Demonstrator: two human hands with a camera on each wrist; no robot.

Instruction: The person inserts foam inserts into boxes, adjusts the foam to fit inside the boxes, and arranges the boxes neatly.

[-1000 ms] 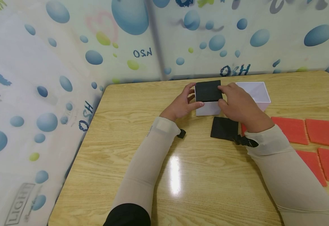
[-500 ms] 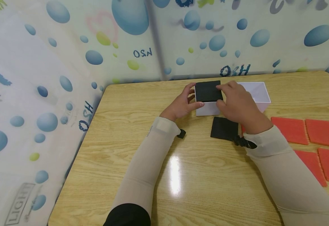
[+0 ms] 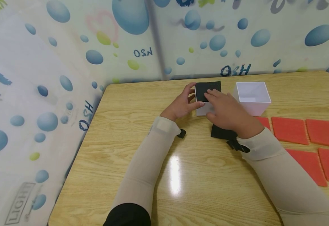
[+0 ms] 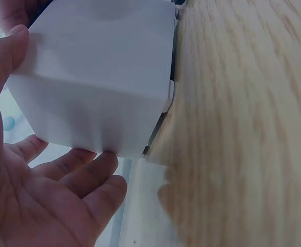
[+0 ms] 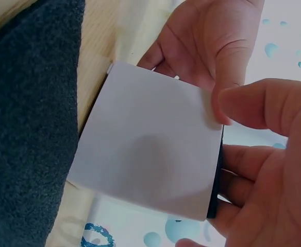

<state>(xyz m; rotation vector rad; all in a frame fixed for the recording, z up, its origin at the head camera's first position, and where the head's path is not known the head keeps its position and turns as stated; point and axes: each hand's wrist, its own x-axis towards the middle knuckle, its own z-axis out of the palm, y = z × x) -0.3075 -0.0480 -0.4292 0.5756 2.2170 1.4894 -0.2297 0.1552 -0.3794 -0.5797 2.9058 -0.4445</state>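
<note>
A white box (image 3: 203,110) stands near the table's back edge, with a black cloth square (image 3: 202,89) lying across its top. My left hand (image 3: 179,105) grips the box from the left, thumb at the front face and fingers along the side; the left wrist view shows these fingers (image 4: 106,162) against the box wall. My right hand (image 3: 229,110) rests its extended fingers on the black square. In the right wrist view, the right thumb (image 5: 248,105) is close to the left thumb by the box's edge. A second black cloth square (image 3: 222,131) lies in front, partly under the right hand.
A second white box (image 3: 253,99), open at the top, stands to the right. Several red cloth squares (image 3: 289,130) lie in rows at the table's right. A patterned curtain (image 3: 170,37) hangs behind and left of the wooden table (image 3: 124,125).
My right hand has moved left from the black square's right edge onto its top, its fingers now spread over it. The left hand has stayed on the box.
</note>
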